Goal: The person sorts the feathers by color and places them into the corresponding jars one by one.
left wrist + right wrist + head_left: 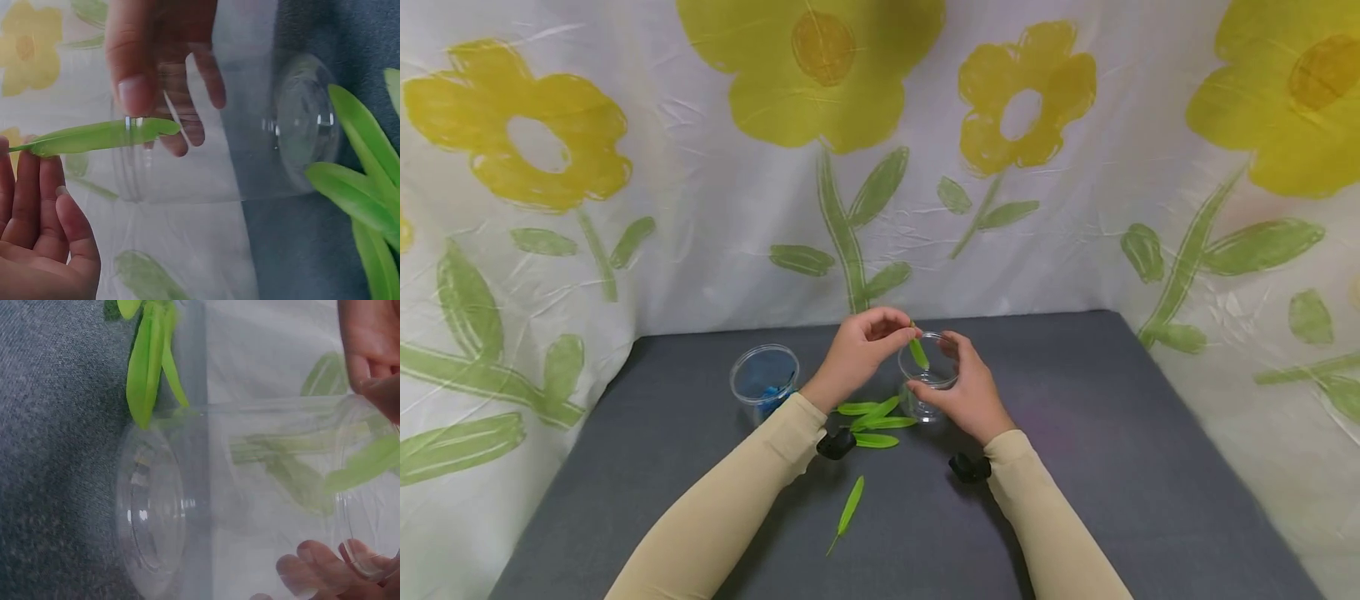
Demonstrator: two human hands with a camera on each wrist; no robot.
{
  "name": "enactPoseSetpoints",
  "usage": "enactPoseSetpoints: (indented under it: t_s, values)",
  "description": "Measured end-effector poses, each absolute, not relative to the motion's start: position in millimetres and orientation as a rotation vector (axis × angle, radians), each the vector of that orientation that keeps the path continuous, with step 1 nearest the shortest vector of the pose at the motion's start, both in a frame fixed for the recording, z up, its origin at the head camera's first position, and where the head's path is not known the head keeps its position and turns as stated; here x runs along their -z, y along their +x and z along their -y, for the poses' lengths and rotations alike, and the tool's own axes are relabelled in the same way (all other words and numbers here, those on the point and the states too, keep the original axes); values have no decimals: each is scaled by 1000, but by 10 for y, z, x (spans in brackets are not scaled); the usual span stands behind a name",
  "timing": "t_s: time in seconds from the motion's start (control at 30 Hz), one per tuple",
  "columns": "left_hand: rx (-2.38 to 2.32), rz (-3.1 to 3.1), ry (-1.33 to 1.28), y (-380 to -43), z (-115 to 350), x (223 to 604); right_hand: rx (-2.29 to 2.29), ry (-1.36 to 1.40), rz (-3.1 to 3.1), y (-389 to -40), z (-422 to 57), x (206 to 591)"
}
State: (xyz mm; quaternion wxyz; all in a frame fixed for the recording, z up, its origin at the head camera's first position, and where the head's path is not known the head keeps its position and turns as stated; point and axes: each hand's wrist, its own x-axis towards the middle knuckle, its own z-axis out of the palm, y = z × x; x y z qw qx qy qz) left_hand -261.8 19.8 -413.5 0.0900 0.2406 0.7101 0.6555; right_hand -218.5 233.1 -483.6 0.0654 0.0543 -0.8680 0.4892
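Fingers of the left hand point(859, 352), near the centre of the head view, are brought together with the thumb, and the stem end of a green feather point(919, 354) is pinched between them. By the right hand point(964, 390), a little to the right, a clear jar point(919, 407) is gripped: its near side is pressed by the thumb, while the other fingers are curved round the far side and are seen through the clear wall at the bottom of the right wrist view. The jar is held upright with its mouth upward; whether its base is rested on the cloth or slightly raised cannot be told. The feather is pointed downward, and its broad tip is seen within the jar's mouth; in the left wrist view the rim is crossed by it.

Just left of the jar's base, a loose pile of green feathers point(880, 422) is spread, partly overlapped. A single feather point(852, 504) is laid apart, at the lower centre of the head view. Left of the left hand, a second clear jar point(765, 375) is placed, in which something blue point(771, 400) is contained. All is set out on a dark grey cloth point(1075, 500), behind which a white curtain point(715, 208) printed with yellow flowers is hung.
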Motion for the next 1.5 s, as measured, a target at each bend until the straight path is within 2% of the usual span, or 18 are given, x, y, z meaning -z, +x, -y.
enactPoseSetpoints:
  t_s: [1.0,1.5]
  values:
    - [-1830,-2204,763,-2572,-229,4318,-1491,186,2670,-2161,-2402,4782]
    - [-1717,-2320,849,-2392,108,4373,-1508,199,2666,-2163,-2421,4802]
